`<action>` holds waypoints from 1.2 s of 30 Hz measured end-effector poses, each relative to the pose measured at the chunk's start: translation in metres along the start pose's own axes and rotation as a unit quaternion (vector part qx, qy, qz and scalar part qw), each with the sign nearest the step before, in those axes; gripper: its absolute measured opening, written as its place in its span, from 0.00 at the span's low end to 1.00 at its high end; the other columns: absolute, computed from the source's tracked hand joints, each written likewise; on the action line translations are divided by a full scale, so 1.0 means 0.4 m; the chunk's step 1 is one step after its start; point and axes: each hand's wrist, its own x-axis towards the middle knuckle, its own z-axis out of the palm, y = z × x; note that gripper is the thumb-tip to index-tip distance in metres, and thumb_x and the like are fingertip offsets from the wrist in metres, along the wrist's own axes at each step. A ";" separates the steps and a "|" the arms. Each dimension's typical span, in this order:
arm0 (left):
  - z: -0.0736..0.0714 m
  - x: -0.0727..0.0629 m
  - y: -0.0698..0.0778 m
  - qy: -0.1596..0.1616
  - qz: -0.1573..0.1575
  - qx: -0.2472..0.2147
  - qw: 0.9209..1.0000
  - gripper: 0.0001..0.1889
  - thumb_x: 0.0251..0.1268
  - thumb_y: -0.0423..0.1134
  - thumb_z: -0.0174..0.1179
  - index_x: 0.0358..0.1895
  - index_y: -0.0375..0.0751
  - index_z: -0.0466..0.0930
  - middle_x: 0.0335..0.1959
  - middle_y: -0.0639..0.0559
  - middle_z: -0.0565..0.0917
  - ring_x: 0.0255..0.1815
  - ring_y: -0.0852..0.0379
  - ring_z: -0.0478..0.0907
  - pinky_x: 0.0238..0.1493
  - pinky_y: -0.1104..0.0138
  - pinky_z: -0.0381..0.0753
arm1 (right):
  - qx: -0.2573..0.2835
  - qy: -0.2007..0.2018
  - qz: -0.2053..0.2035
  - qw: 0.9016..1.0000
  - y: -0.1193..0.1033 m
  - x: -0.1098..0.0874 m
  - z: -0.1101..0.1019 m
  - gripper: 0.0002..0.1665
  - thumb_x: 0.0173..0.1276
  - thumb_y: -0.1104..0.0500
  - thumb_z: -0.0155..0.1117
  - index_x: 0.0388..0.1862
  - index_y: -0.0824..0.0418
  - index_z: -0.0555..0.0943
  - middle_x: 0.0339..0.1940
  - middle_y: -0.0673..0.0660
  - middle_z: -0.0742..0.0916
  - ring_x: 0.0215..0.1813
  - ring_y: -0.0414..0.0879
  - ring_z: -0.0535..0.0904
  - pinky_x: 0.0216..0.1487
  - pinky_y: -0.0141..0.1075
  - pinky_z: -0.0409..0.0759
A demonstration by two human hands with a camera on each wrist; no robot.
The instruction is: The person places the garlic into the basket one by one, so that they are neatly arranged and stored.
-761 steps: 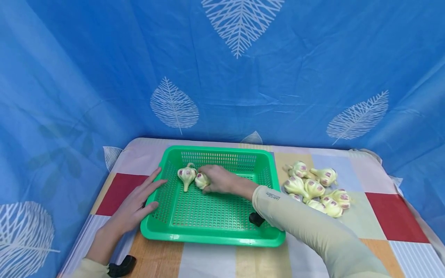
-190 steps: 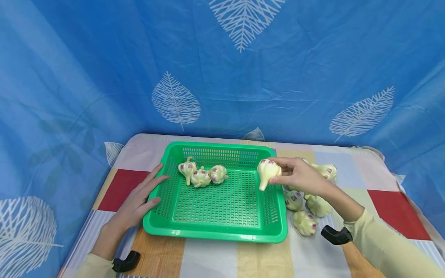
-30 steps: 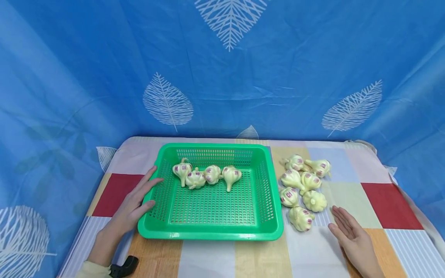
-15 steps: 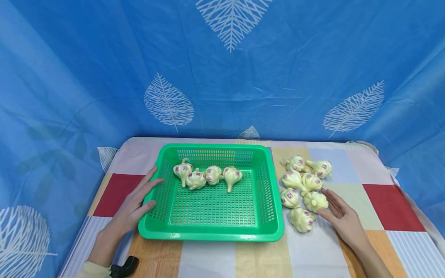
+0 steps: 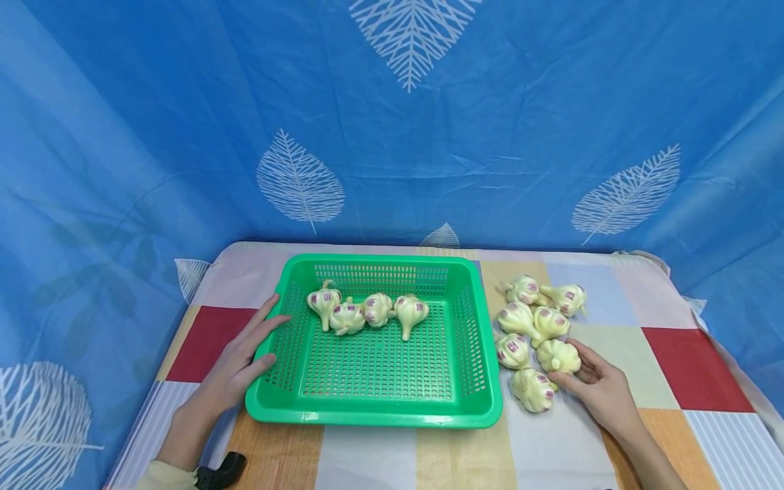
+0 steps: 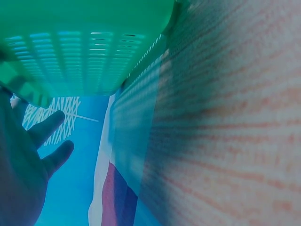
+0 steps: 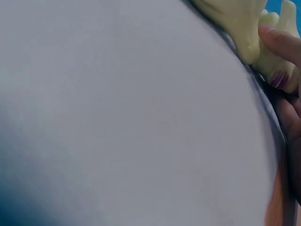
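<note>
My left hand [image 5: 235, 367] rests with spread fingers on the left rim of a green plastic basket [image 5: 373, 416]; in the left wrist view its fingers [image 6: 49, 129] lie beside the slotted wall. My right hand [image 5: 603, 391] holds a garlic bulb [image 5: 559, 356] between thumb and fingers at the right of the pile on the table. The right wrist view shows the thumb [image 7: 282, 44] against that bulb, partly cut off by the frame edge. Several garlic bulbs sit in a row inside the basket, the rightmost garlic bulb [image 5: 410, 309] with its stem toward me.
Other garlic bulbs lie close together right of the basket, among them a near garlic bulb [image 5: 534, 390] and a far garlic bulb [image 5: 569, 299]. A patchwork cloth [image 5: 465, 456] covers the table. Blue curtain [image 5: 490, 170] hangs behind and at both sides.
Over the earlier frames, more garlic bulbs came to lie in the basket row. In the last second my right hand moved left to the pile and took hold of a bulb. My left hand stayed.
</note>
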 end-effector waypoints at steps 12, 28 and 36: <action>0.004 -0.004 -0.002 0.004 -0.003 0.003 1.000 0.34 0.63 0.34 0.59 0.75 0.41 0.66 0.83 0.51 0.50 0.80 0.57 0.49 0.58 0.45 0.77 | 0.052 -0.010 0.047 0.997 0.004 0.007 -0.010 0.48 0.62 0.60 0.77 0.75 0.73 0.63 0.53 0.32 0.79 0.50 0.25 0.80 0.45 0.24 0.81; 0.000 0.004 0.001 0.003 0.007 0.005 1.000 0.33 0.62 0.34 0.59 0.74 0.41 0.67 0.82 0.50 0.50 0.79 0.50 0.52 0.54 0.42 0.79 | 0.106 0.021 0.053 0.993 -0.007 0.003 -0.031 0.47 0.59 0.68 0.77 0.73 0.76 0.64 0.47 0.31 0.85 0.45 0.28 0.83 0.41 0.24 0.81; 0.000 0.004 -0.002 0.004 0.005 0.002 1.000 0.33 0.62 0.34 0.59 0.74 0.41 0.67 0.82 0.51 0.50 0.78 0.50 0.52 0.53 0.44 0.80 | 0.031 0.024 0.040 0.998 -0.080 0.002 -0.074 0.46 0.59 0.65 0.78 0.73 0.74 0.66 0.48 0.28 0.83 0.44 0.28 0.83 0.39 0.24 0.82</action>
